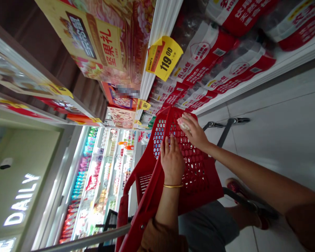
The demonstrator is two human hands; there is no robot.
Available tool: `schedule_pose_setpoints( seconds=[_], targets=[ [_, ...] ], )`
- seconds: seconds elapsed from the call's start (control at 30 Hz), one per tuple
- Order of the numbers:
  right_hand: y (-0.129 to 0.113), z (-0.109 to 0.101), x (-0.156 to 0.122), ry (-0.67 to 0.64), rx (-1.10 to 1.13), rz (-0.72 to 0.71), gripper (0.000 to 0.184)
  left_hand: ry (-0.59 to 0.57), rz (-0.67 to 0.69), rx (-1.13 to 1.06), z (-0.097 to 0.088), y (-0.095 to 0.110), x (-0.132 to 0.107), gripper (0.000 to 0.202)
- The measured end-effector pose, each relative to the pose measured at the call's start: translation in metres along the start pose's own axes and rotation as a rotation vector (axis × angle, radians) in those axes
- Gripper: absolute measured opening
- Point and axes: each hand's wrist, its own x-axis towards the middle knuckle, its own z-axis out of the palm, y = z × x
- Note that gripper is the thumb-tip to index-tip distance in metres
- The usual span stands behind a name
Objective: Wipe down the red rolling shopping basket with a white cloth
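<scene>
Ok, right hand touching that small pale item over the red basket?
Touching. The head view shows the right hand gripping the small pale item in its fingertips, just above the red basket, with no gap between them.

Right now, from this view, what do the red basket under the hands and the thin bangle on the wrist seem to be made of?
The red basket looks like moulded plastic: its glossy, even surface is formed into a lattice of small holes. The thin bangle looks like polished metal with a gold colour, since it has a smooth, bright shine. Solid gold or plating, the look cannot tell.
</scene>
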Motion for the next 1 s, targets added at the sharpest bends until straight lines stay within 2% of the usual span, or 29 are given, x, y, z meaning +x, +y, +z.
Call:
schedule_pose_setpoints(
  seconds=[0.1,0.17,0.27,0.4,0.5,0.7,1.0],
  targets=[
    [0.009,0.015,0.037,0.023,-0.021,0.042,0.042,0.001,-0.019,-0.025,0.001,-0.001,0.001,0.050],
    [0.014,0.023,0.047,-0.018,-0.020,0.032,0.042,0.007,-0.031,-0.035,0.000,-0.001,0.004,0.051],
    [0.018,0.028,0.043,-0.081,-0.010,0.009,0.041,0.041,-0.099,-0.044,-0.001,0.000,0.009,0.054],
    [0.018,0.030,0.028,-0.127,0.009,0.005,0.041,0.058,-0.254,-0.051,0.000,0.003,0.018,0.057],
    [0.018,0.029,0.022,-0.144,0.037,0.007,0.041,0.054,-0.279,-0.056,0.002,0.005,0.020,0.054],
    [0.010,0.016,0.012,-0.090,0.049,0.029,0.041,0.078,-0.228,-0.038,-0.002,0.007,0.011,0.054],
    [-0.022,-0.022,0.001,0.056,-0.057,-0.029,0.043,0.116,-0.138,-0.060,-0.017,0.019,-0.009,0.060]
  ],
)
